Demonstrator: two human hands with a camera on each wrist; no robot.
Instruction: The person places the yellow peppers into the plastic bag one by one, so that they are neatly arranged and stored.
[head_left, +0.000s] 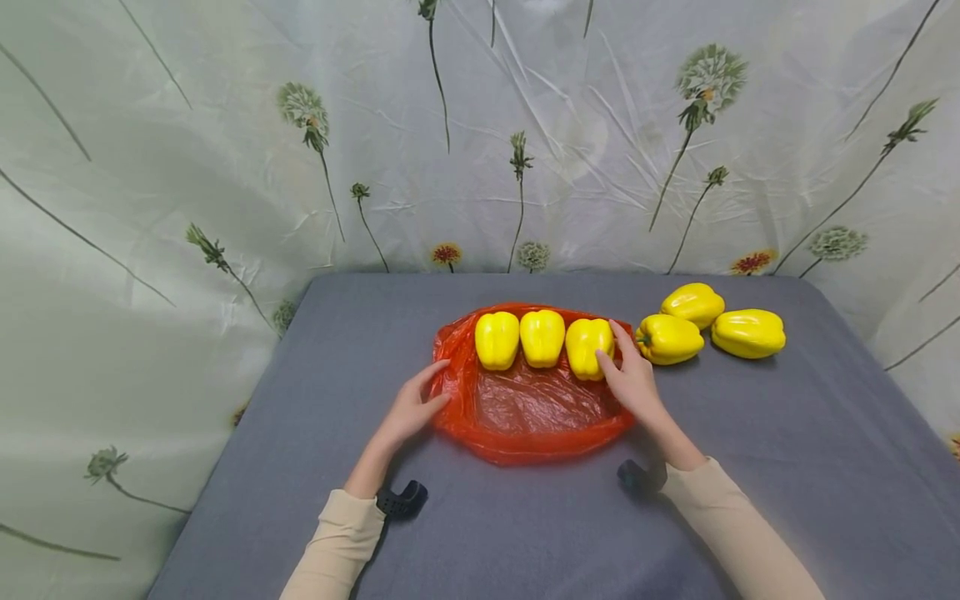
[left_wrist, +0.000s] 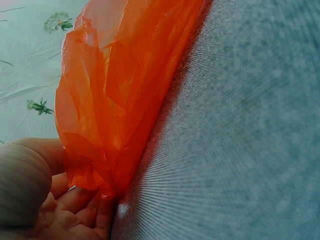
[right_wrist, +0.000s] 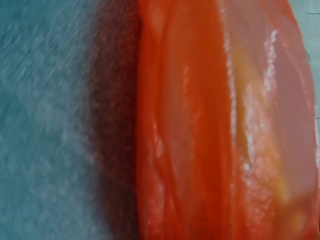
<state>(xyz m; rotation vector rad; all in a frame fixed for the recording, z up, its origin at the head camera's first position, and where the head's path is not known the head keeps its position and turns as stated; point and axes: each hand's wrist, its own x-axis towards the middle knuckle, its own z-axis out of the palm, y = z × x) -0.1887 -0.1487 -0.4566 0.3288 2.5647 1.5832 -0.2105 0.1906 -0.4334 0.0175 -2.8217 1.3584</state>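
A red plastic bag (head_left: pixel 540 442) lies spread wide on the table, its rim rolled into a loose ring. Along its far side three yellow bell peppers sit in a row: a left one (head_left: pixel 497 342), a middle one (head_left: pixel 542 339) and a right one (head_left: pixel 588 348). My right hand (head_left: pixel 633 379) grips the right bell pepper from its side, thumb and fingers around it. At the bag's left edge my left hand (head_left: pixel 412 406) holds the film between thumb and fingers; the left wrist view shows the bunched corner of the bag (left_wrist: pixel 115 110) there. The right wrist view shows only bag and cloth.
Three more yellow bell peppers lie right of the bag: a rear one (head_left: pixel 693 305), a near one (head_left: pixel 670 339) and one farthest right (head_left: pixel 748 333). Grey cloth (head_left: pixel 525 533) covers the table. A curtain with dandelion prints (head_left: pixel 480 150) hangs behind it.
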